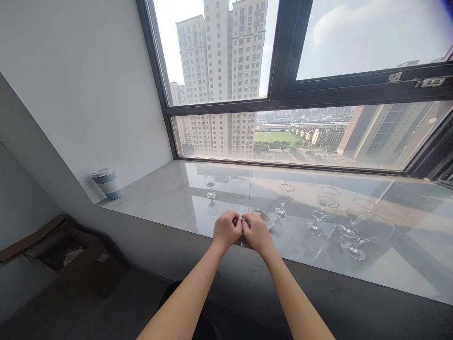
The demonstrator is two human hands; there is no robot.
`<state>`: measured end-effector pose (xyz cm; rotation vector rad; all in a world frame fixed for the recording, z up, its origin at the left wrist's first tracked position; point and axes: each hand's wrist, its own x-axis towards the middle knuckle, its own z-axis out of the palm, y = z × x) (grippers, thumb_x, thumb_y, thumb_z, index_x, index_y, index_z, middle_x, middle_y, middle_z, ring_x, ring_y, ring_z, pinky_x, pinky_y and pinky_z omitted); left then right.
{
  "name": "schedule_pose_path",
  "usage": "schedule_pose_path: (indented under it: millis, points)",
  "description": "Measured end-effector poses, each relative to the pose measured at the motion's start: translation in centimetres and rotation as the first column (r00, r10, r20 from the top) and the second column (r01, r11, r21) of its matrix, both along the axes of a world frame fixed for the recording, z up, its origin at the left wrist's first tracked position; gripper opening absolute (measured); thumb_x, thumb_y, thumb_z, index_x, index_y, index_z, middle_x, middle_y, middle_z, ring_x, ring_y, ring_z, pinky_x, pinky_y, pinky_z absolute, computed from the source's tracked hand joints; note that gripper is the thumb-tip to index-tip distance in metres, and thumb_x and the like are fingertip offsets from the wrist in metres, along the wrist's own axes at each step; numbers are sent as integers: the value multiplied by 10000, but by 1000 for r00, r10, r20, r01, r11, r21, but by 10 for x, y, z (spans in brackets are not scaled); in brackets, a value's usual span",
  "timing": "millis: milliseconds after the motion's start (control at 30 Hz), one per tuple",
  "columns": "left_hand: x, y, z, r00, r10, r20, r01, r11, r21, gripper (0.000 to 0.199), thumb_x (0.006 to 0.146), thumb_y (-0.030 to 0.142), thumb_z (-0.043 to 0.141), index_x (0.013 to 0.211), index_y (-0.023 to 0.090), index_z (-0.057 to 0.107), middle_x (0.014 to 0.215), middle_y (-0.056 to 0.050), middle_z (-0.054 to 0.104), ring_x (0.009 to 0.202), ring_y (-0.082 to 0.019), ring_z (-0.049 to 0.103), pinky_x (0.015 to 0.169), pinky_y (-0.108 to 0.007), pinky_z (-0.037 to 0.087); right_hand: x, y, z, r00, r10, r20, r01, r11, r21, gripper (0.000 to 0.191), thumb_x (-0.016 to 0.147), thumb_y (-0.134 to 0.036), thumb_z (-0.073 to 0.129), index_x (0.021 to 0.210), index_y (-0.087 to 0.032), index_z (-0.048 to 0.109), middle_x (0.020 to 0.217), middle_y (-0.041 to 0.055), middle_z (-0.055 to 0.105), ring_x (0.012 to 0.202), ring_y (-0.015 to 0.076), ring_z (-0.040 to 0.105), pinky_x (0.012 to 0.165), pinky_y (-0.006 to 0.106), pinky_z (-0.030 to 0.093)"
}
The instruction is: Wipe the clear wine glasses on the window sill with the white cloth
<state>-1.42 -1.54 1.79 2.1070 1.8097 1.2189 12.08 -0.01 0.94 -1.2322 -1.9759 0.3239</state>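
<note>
Left hand [226,230]: curled, knuckles up, at the near edge of the sill, fingers pinched on a small pale item at its fingertips.
Right hand [257,232]: touching the left hand, fingers folded in on the same pale item.
Pale item [241,220]: small, whitish, mostly hidden between the two hands; what it is cannot be told.
Clear glass piece [264,217]: flat-lying, just behind the right hand, partly covered by it.
Window sill [170,193]: glossy grey stone, reflecting the window.
Large stemmed glass [368,233]: nearest of the group to the right, upright.
Other wine glasses [323,212]: clustered just behind and beside the large one, all upright, close together.
Single wine glass [284,199]: upright, near the hands, beyond the right one.
Small wine glass [210,183]: upright, alone, beyond the left hand.
Striped cup [107,183]: blue and white with a lid, at the sill's far left against the wall.
Cardboard box [67,252]: on the floor, lower left.
Window [283,85]: dark frame, tower blocks outside.
</note>
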Motion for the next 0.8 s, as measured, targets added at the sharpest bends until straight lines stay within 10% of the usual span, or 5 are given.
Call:
schedule_pose_path:
  millis: [800]
  points:
    - [0, -1, 1, 1000, -11, 6, 11, 1000, 2, 103, 816, 249, 516, 773, 205, 599, 765, -20, 594, 711, -140, 521, 650, -249, 390, 0, -1, 1, 1000, 0, -22, -1, 999, -32, 256, 885, -193, 431, 1014, -186, 651, 1080, 72, 655, 1036, 225, 530, 907, 328, 379]
